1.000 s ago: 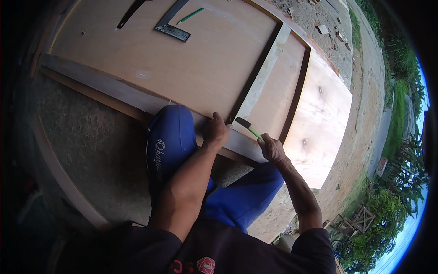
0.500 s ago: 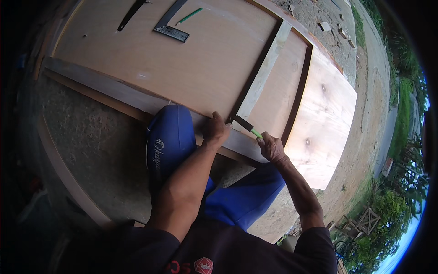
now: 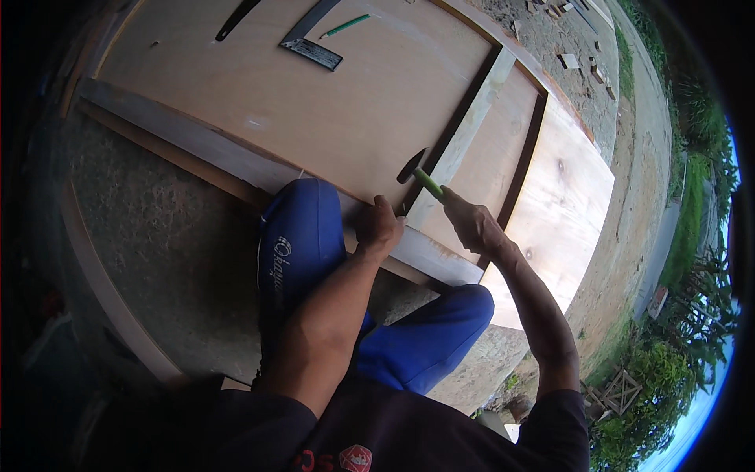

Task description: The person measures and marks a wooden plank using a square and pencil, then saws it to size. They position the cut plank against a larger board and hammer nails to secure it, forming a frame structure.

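My right hand is closed round the green handle of a hammer. The hammer's dark head is raised over the panel, beside a pale wooden crosspiece. My left hand grips the near rail of a wooden frame, close to where the crosspiece meets it. Something thin, perhaps a nail, stands at that joint by my left fingertips; it is too small to be sure. The frame borders a large brown plywood panel.
On the panel's far part lie a metal try square, a green pencil and a dark, blade-like tool. A bare plywood sheet extends to the right. Wood offcuts lie on the ground beyond. My blue-trousered knees flank the near rail.
The hammer has lifted from the joint near my left hand and swung up and away, with my right hand rising. My left hand stays at the rail. The view has shifted slightly.
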The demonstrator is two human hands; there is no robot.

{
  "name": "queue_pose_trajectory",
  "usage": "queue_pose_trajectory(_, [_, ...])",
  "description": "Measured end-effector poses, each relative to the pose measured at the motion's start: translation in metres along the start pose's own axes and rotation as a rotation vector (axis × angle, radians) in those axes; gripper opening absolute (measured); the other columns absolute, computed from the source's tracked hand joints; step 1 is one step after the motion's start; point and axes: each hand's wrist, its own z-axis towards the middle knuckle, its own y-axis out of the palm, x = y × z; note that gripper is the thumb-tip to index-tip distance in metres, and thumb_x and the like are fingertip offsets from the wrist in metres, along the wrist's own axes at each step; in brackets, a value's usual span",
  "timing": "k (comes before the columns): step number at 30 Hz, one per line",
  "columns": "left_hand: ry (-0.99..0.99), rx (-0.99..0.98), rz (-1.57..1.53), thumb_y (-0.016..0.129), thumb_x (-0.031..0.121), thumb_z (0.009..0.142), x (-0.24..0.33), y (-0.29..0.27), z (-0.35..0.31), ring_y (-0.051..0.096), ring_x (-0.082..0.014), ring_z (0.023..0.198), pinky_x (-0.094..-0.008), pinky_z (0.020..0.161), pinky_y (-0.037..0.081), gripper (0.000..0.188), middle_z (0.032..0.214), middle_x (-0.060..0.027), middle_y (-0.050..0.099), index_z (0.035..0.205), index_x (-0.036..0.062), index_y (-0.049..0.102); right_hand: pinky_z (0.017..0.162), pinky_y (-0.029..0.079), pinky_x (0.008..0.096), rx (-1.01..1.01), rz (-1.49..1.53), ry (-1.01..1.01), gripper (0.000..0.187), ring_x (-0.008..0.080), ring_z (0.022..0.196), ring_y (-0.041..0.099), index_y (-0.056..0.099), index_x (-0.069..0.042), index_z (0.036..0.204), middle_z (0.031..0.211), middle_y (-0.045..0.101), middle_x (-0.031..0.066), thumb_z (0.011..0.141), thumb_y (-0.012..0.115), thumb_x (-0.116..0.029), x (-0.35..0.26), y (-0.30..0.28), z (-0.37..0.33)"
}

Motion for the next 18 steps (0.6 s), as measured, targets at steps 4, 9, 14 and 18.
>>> queue_pose_trajectory(4, [0.015, -0.004, -0.024, 0.08, 0.031, 0.085, -0.002, -0.003, -0.005, 0.072, -0.0415, 0.095, -0.0483, 0.084, 0.057, 0.05, 0.099, -0.0254, 0.072, 0.11, -0.0044, 0.054, 0.066, 0.06, 0.042, -0.345, -0.146, 0.065, 0.044, 0.0348, 0.075, 0.073, 0.051, -0.005, 0.146, 0.096, 0.074, 0.0217, 0.102, 0.053, -0.007, -0.01, -0.035, 0.04])
queue_pose_trajectory(9, [0.042, 0.007, -0.018, 0.081, 0.03, 0.085, -0.002, 0.001, -0.001, 0.072, -0.0417, 0.094, -0.049, 0.083, 0.056, 0.049, 0.097, -0.0256, 0.071, 0.108, -0.0041, 0.056, 0.068, 0.06, 0.0422, -0.132, -0.207, -0.116, 0.05, 0.0354, 0.08, 0.073, 0.048, -0.015, 0.151, 0.095, 0.073, 0.0222, 0.102, 0.051, -0.008, -0.01, -0.037, 0.064])
queue_pose_trajectory(14, [0.043, 0.048, -0.065, 0.081, 0.031, 0.085, -0.006, -0.001, -0.002, 0.071, -0.0417, 0.092, -0.0495, 0.083, 0.056, 0.047, 0.095, -0.0249, 0.071, 0.107, -0.0028, 0.056, 0.072, 0.059, 0.0459, -0.594, -0.42, 0.098, 0.053, 0.0353, 0.077, 0.072, 0.049, -0.025, 0.151, 0.1, 0.074, 0.0193, 0.101, 0.054, -0.009, -0.024, -0.042, 0.085])
queue_pose_trajectory(18, [0.02, -0.002, -0.073, 0.081, 0.03, 0.085, -0.004, 0.0, -0.001, 0.071, -0.0416, 0.091, -0.0497, 0.083, 0.055, 0.047, 0.095, -0.0244, 0.07, 0.107, -0.0025, 0.056, 0.066, 0.06, 0.047, -0.01, -0.197, -0.136, 0.047, 0.0366, 0.082, 0.074, 0.052, -0.011, 0.146, 0.098, 0.072, 0.0239, 0.1, 0.054, -0.006, -0.012, -0.041, 0.078])
